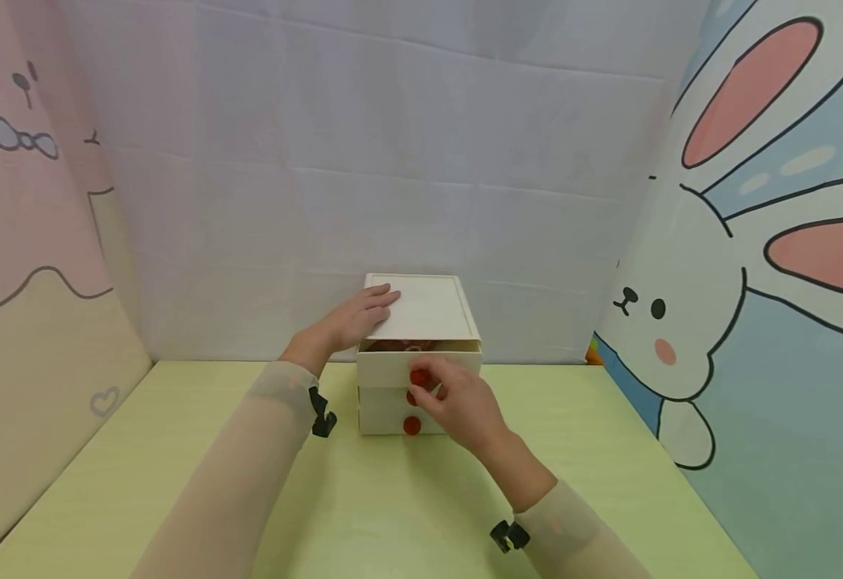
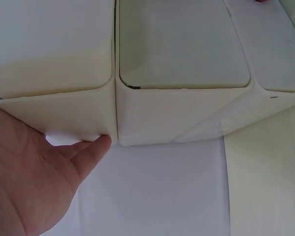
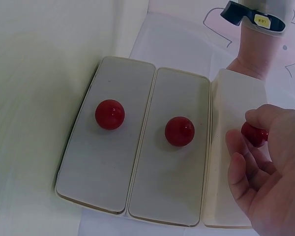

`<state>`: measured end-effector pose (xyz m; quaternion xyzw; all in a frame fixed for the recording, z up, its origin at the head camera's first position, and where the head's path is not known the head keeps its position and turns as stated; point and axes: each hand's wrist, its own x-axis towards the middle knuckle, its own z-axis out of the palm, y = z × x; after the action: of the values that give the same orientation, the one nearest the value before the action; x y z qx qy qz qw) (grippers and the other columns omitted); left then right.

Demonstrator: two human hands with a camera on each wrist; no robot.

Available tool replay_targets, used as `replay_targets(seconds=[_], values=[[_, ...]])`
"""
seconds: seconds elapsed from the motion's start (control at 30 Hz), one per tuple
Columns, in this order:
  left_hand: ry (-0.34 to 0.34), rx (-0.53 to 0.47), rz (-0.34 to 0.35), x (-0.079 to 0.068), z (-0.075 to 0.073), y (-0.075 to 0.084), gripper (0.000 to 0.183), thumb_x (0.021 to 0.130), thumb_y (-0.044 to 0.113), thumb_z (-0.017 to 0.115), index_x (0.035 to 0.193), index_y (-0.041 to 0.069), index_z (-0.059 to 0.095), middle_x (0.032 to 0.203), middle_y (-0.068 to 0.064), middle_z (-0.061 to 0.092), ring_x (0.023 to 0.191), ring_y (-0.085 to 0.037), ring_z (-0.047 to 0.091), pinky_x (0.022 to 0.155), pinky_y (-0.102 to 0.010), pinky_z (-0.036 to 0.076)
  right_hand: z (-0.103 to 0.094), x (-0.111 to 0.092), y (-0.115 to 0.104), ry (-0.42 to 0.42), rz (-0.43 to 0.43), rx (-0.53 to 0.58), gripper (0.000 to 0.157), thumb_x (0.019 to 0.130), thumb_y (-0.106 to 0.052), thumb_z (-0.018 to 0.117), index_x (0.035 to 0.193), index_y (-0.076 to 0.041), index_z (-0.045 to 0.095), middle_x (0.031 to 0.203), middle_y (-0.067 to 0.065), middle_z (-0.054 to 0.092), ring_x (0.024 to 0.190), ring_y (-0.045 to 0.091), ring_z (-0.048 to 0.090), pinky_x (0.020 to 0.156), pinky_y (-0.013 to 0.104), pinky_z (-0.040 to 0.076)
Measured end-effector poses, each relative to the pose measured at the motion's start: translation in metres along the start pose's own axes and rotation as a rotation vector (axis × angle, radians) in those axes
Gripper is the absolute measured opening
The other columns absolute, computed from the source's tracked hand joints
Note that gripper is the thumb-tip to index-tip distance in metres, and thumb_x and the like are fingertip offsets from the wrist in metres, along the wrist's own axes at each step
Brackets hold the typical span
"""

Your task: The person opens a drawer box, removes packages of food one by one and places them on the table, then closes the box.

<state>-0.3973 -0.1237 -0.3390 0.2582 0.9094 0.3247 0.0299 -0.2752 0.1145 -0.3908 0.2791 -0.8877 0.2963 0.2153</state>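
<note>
A small white drawer cabinet (image 1: 432, 310) with three drawers stands toward the back of the table. Its top drawer (image 1: 381, 370) is pulled out a little, and something reddish, too small to make out, shows inside. My left hand (image 1: 359, 316) rests on the left side of the cabinet top with its fingers extended. At the front, my right hand (image 1: 468, 406) pinches the top drawer's round red knob (image 3: 251, 133) between thumb and fingers. Below it, the middle knob (image 3: 179, 131) and bottom knob (image 3: 109, 114) sit on drawers that are closed.
The cabinet stands on a pale yellow-green table (image 1: 559, 450). A white cloth backdrop (image 1: 392, 161) hangs right behind it. Cartoon-printed panels flank the table, including a rabbit panel (image 1: 682, 322) at the right.
</note>
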Motion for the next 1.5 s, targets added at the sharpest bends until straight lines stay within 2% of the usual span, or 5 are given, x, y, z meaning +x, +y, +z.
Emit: replay_targets(seconds=[0.8, 1.5], values=[[0.01, 0.007, 0.005, -0.001, 0.0, 0.0, 0.058, 0.119, 0.033, 0.032, 0.175, 0.018, 0.031, 0.186, -0.01, 0.015, 0.173, -0.039, 0.01, 0.138, -0.063, 0.014, -0.004, -0.01, -0.008, -0.004, -0.02, -0.009, 0.029, 0.098, -0.016, 0.085, 0.125, -0.017, 0.074, 0.099, -0.005, 0.077, 0.081, 0.009, 0.07, 0.068, 0.02, 0.057], [0.022, -0.013, -0.005, -0.002, 0.0, 0.001, 0.058, 0.118, 0.033, 0.032, 0.175, 0.019, 0.032, 0.186, -0.009, 0.016, 0.173, -0.038, 0.009, 0.138, -0.062, 0.014, -0.007, -0.021, -0.016, 0.007, -0.028, -0.037, 0.031, 0.096, -0.016, 0.086, 0.125, -0.016, 0.075, 0.1, -0.004, 0.078, 0.071, 0.006, 0.066, 0.062, 0.019, 0.054]])
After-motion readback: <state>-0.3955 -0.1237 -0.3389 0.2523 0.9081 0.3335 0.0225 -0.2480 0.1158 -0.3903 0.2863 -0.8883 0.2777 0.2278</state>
